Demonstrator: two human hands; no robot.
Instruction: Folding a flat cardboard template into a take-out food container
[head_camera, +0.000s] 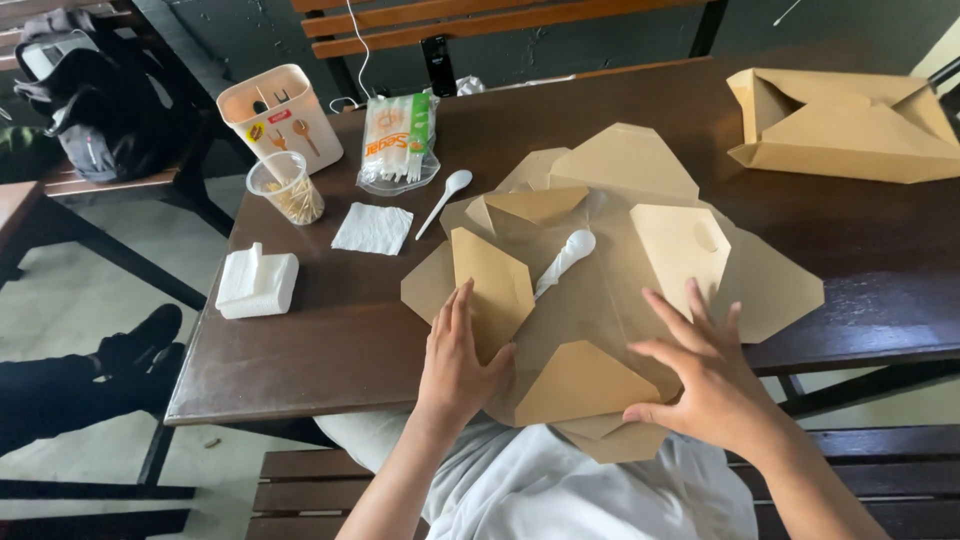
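Observation:
An open brown paper food box (600, 300) lies at the near edge of the dark wooden table (330, 350), its flaps spread out. A white plastic spoon (565, 257) lies inside it. My left hand (455, 360) rests flat on the box's left flap, fingers together. My right hand (705, 375) presses on the box's right side with fingers spread, its thumb by the front flap. Neither hand grips anything.
A second white spoon (444, 201), a single napkin (372, 229), a folded napkin stack (257, 283), a cup of toothpicks (286, 188), a cutlery holder (280, 115) and a bag of plastic cutlery (400, 143) lie on the table's left. A closed brown box (850, 125) sits far right. A backpack (90, 95) rests on a bench.

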